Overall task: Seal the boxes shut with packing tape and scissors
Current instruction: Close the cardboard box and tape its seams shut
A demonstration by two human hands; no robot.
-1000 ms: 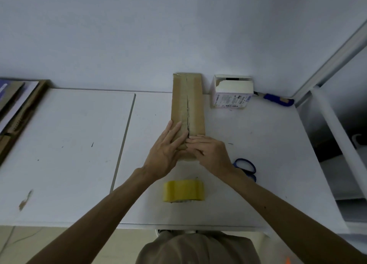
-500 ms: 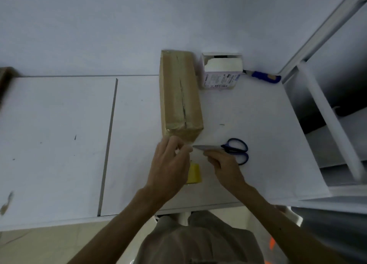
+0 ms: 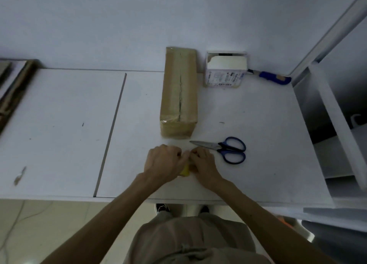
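Head view: looks down on a white table set against a pale wall, with both forearms reaching in from the bottom of the frame.
Left hand: lower centre, knuckles up, fingers curled down and gripping the tape roll.
Right hand: just beside the other, their fingertips touching; fingers bent and closed on the same roll from its right side.
Roll position: yellow, almost wholly hidden between the two hands, with one small patch showing below where they meet; on the table, near the cardboard box's near end but apart from it.
Cardboard box: brown and long, centre of the frame, lying lengthwise with its far end at the wall; flaps down, a dark seam along the top, glossy tape over the near end.
Scissors: blue handles, blades together, flat on the table right of the hands, tips pointing left; no hand touches them.
Small white box: upper right of centre, beside the cardboard box, top flap raised, label on its front.
Blue-handled tool: right of the white box, by the wall; its kind cannot be told.
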